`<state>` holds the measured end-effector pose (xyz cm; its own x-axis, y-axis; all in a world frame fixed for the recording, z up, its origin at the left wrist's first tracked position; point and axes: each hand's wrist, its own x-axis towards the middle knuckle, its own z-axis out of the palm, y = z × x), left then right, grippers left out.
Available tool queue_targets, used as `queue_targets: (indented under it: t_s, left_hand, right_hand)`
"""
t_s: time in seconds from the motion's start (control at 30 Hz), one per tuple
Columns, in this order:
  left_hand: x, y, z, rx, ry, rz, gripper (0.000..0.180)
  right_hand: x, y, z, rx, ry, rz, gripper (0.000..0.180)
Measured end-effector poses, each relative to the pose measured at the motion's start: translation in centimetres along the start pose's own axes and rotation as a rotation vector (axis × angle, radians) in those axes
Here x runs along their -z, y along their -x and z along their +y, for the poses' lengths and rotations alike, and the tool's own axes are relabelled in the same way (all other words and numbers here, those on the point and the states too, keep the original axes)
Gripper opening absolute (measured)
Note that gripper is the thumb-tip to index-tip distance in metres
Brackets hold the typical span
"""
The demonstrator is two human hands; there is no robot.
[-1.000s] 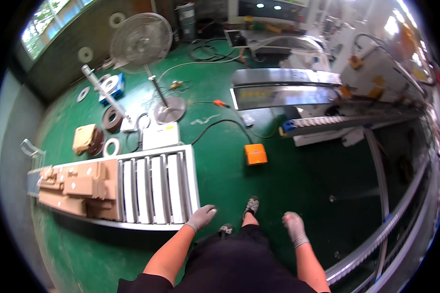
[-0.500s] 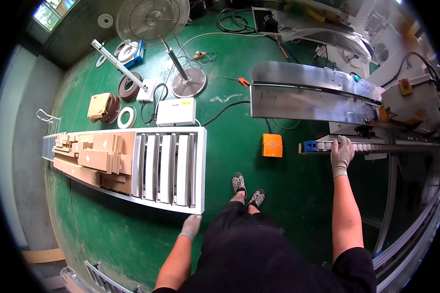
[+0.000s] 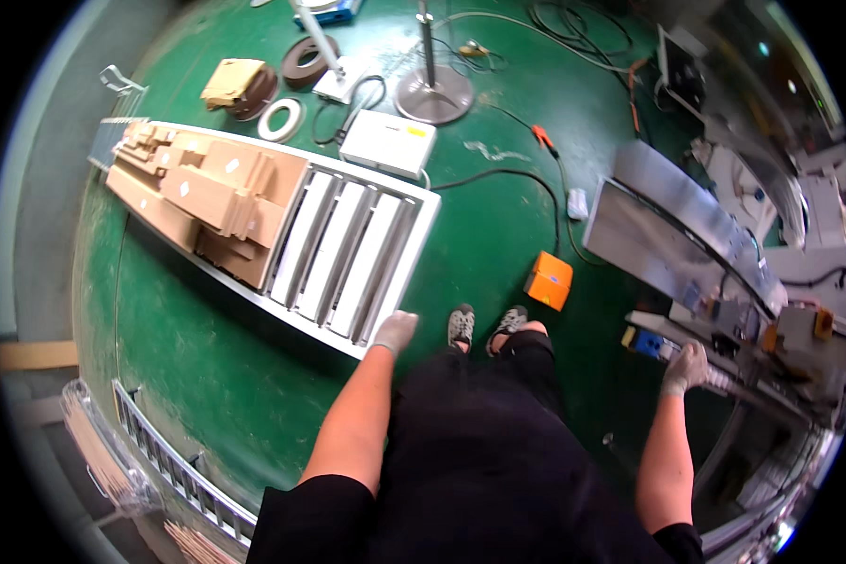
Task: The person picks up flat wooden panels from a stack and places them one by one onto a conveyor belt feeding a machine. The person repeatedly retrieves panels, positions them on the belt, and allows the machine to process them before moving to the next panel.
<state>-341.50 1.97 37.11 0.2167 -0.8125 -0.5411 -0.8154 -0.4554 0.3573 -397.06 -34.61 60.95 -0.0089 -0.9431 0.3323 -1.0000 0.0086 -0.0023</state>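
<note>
My gloved left hand [image 3: 396,332] is at the near right corner of a white roller conveyor [image 3: 432,211]. It overlaps the frame's edge; blur hides how its fingers lie, and whether it touches. Flat cardboard pieces [image 3: 202,195] are stacked on the conveyor's far left part, with bare rollers [image 3: 348,249] beside them. On the right, my gloved right hand [image 3: 688,368] is closed over a narrow roller rail [image 3: 728,383], just behind its blue end piece [image 3: 647,344]. The fingertips are partly hidden.
An orange box [image 3: 549,280] sits on the green floor between conveyor and metal machine table [image 3: 644,235]. Cables [image 3: 526,175] cross the floor. A fan stand [image 3: 432,94], a white control box [image 3: 387,144] and tape rolls [image 3: 280,119] lie beyond the conveyor. A metal ladder-like frame [image 3: 174,461] is at lower left.
My view has turned to the right, so the scene looks tilted. My left hand has come up against the conveyor's corner. My right hand stays on the roller rail.
</note>
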Motion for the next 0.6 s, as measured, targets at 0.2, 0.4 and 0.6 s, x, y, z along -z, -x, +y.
queue_targets:
  t_s: [0.2, 0.4, 0.6]
  left_hand:
    - [4.9, -1.2, 8.1, 0.176, 0.638, 0.005, 0.043]
    - [0.7, 0.6, 7.3, 0.205, 0.608, -0.064, 0.047]
    - [-0.1, 3.9, 2.8, 0.349, 0.462, -0.256, 0.051]
  right_hand:
    - [-0.4, 0.8, 1.0, -0.054, -0.035, 0.015, 0.033]
    - [-1.4, 0.6, 0.4, -0.053, -0.091, 0.016, 0.034]
    - [-2.5, 1.2, 0.5, -0.049, -0.137, 0.066, 0.034]
